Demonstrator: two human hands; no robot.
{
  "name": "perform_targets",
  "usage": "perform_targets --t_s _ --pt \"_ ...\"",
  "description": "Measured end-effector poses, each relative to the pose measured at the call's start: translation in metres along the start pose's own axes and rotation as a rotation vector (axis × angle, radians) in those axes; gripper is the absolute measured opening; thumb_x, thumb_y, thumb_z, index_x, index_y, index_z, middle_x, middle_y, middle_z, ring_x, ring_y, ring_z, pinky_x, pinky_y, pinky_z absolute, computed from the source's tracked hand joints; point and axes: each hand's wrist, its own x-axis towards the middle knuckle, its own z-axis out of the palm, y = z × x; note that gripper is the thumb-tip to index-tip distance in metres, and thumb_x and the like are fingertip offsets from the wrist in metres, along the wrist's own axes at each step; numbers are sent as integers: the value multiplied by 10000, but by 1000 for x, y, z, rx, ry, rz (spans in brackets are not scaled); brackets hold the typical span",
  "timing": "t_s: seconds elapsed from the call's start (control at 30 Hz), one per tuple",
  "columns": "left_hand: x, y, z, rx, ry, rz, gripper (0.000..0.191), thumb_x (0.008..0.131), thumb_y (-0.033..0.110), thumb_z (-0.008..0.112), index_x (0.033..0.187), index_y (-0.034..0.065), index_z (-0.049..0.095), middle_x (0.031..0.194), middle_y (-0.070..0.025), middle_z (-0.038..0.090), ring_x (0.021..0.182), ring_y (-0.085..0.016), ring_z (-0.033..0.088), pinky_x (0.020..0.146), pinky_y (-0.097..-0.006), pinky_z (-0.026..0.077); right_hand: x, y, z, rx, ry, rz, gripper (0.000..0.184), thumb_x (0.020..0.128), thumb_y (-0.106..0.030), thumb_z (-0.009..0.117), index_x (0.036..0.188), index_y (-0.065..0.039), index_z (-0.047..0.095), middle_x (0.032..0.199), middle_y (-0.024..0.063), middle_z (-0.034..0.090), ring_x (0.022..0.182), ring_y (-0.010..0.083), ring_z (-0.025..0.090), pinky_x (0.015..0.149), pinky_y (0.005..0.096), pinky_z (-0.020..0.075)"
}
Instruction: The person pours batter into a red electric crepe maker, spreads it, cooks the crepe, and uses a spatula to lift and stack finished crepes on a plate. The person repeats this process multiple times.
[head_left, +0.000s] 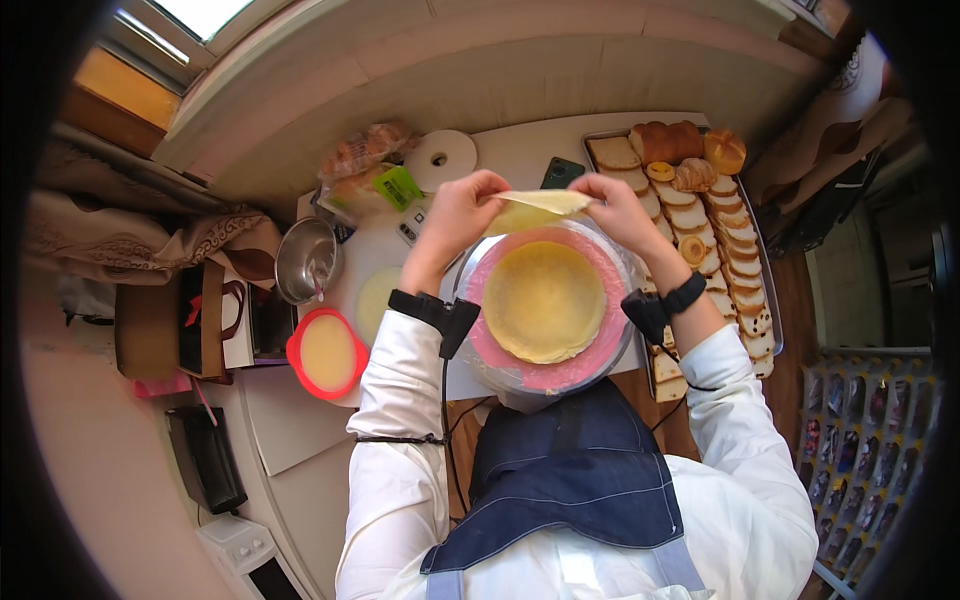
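A thin yellow crepe (536, 210) is stretched between my two hands, its top edge folded over. My left hand (466, 210) pinches one end and my right hand (616, 208) pinches the other. Just below the raised crepe, closer to my body, lies a round stack of yellow crepes (545, 300). That stack rests on a pink round base (480, 337) under clear plastic film, on top of a round stand (546, 397). Part of the stand's far side is hidden by the held crepe and my hands.
A red bowl (292, 356) of pale batter and a metal bowl (289, 262) stand at left. Behind are bagged bread (367, 154), a white disc (459, 154) and a dark phone (562, 172). At right, a metal tray (777, 337) carries bread slices (686, 217). Cables hang from both wrists.
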Motion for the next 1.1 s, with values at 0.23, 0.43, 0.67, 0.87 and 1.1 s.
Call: perform_targets --t_s 0.23,0.43,0.67,0.87,1.1 --pt "-40 73 -72 -216 -9 -50 172 920 120 673 1003 -30 681 875 -11 692 796 -60 620 708 -224 502 -9 -118 -6 26 -81 -155 127 911 1 582 1014 37 646 880 43 681 837 93 615 764 253 507" --pt "-81 43 -47 -337 -304 -240 253 949 239 650 1011 -5 682 836 44 648 723 -32 562 645 -204 452 -72 -93 11 394 -249 246 138 963 -113 611 1028 -2 661 874 -8 663 765 44 598 690 211 495" --pt "-76 -56 39 -276 -255 -478 310 941 303 622 955 -1 685 802 42 642 711 -61 570 629 -250 463 -83 18 43 277 -63 594 275 946 -206 634 1026 50 694 870 63 707 750 121 655 660 263 523" --pt "-62 -44 52 68 -91 -345 324 920 315 624 924 0 699 717 -68 675 656 -162 629 625 -313 491 -80 34 40 118 60 499 320 925 -255 638 945 60 697 780 93 703 706 139 643 640 304 507" --pt "-71 -44 68 308 123 -273 312 887 319 641 898 14 709 708 -137 675 669 -318 651 650 -389 514 -81 22 43 -276 177 333 257 867 -235 656 919 15 691 757 178 679 699 308 658 671 391 509"
